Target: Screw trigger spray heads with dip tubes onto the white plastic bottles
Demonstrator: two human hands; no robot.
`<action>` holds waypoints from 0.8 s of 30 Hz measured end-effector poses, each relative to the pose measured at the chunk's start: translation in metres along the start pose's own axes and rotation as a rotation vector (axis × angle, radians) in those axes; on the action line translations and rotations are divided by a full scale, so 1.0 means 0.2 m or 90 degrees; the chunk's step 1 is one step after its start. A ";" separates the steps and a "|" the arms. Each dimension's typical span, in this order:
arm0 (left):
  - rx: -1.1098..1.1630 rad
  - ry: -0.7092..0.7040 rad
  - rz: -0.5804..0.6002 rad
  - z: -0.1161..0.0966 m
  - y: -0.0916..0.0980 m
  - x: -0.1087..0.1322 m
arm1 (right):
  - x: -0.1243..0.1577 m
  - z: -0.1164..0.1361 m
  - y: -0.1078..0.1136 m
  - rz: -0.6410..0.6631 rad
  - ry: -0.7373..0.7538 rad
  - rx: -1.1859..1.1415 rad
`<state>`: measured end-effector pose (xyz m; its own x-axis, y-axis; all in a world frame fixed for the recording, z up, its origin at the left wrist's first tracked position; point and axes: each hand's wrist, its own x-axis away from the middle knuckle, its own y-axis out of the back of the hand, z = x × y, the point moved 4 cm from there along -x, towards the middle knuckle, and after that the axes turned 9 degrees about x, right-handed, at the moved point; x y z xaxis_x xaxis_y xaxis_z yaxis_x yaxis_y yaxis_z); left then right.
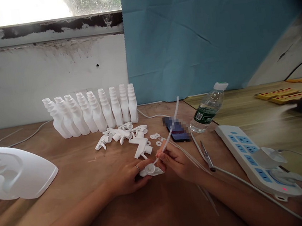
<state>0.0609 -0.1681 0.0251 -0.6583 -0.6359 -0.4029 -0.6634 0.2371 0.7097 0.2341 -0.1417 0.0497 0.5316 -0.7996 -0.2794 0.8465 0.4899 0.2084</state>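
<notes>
My left hand (pixel 132 176) is closed on a white trigger sprayer head (pixel 150 168), whose round collar faces up toward me near the table. Between the thumb and fingers of my right hand (pixel 176 159) is a thin white plastic tube (pixel 167 139). Its lower end is at the sprayer head's collar; whether it sits inside I cannot tell. Just beyond my hands lies a loose pile of white trigger sprayer heads (pixel 120 133), with one nearer sprayer head (pixel 141 146). Several white ring washers (pixel 155 136) are scattered beside them. More thin tubes (pixel 192 155) lie under my right forearm.
White bottles (pixel 94 113) without caps stand in a row along the wall. Larger white spray bottles (pixel 25 173) lie at left. A phone (pixel 178 130), water bottle (pixel 207 110), screwdriver (pixel 207 157) and power strip (pixel 249 163) with plugs and cables are at right.
</notes>
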 end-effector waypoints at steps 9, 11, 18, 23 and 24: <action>0.043 0.046 -0.002 0.00 0.00 -0.02 | -0.02 0.05 -0.03 0.006 0.198 0.362; 0.058 0.055 -0.005 0.00 0.00 -0.02 | -0.02 0.04 -0.05 -0.001 0.222 0.379; 0.089 0.012 -0.042 0.02 0.00 -0.01 | -0.04 0.03 -0.07 0.006 0.210 0.411; 0.117 0.017 -0.043 0.02 -0.01 -0.01 | -0.06 0.07 -0.08 0.040 0.253 0.466; 0.122 0.026 -0.038 0.02 -0.01 -0.02 | -0.07 0.07 -0.08 0.043 0.264 0.471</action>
<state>0.0635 -0.1641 0.0232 -0.6035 -0.6810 -0.4148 -0.7590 0.3310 0.5607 0.2131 -0.1441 0.0632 0.6702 -0.5145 -0.5349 0.6519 0.0635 0.7557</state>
